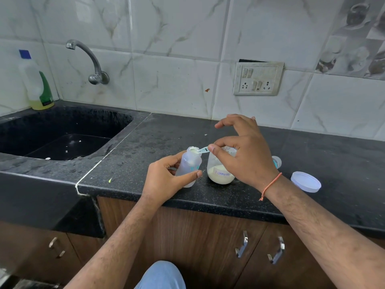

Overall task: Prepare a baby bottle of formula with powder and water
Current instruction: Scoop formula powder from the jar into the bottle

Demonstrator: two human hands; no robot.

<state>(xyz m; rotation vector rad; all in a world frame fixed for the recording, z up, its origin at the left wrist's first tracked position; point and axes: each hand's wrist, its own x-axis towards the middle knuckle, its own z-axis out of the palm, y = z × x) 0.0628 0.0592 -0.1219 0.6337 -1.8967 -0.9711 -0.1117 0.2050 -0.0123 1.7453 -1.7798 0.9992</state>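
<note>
On a black speckled counter (312, 155) beside the sink (62, 130), left hand (164, 180) grasps the bottle (188, 165), right hand (245, 155) pinches the scoop (203, 150).

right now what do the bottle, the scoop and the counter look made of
Bottle: looks like frosted translucent plastic, as light shows through its cloudy wall. Scoop: seemingly thin pale blue plastic. Counter: probably polished black granite, speckled, with a faint sheen.

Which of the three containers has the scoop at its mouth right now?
The baby bottle in the left hand; the formula jar sits beside it, the dish soap bottle behind the sink.
</note>
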